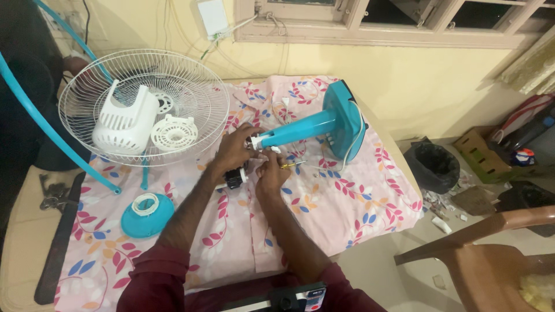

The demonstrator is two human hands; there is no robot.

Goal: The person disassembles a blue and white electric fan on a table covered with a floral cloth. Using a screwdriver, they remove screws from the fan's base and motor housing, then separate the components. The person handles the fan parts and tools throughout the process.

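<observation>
A teal fan stand (324, 124) with its round base lies on its side on a pink floral cloth (352, 202). My left hand (234, 149) grips the white end of the stand's pole. Beneath it sits a black and white motor part (236, 178). My right hand (272, 173) holds a screwdriver with a yellowish handle (292, 165), its tip pointing away to the right. Both hands meet at the pole's end.
A white wire fan guard (191, 104) holds a white motor cover (124, 124) and a round white grille piece (173, 133). A teal round cap (147, 215) lies near left. A black bin (432, 166) and a wooden chair (491, 248) stand at the right.
</observation>
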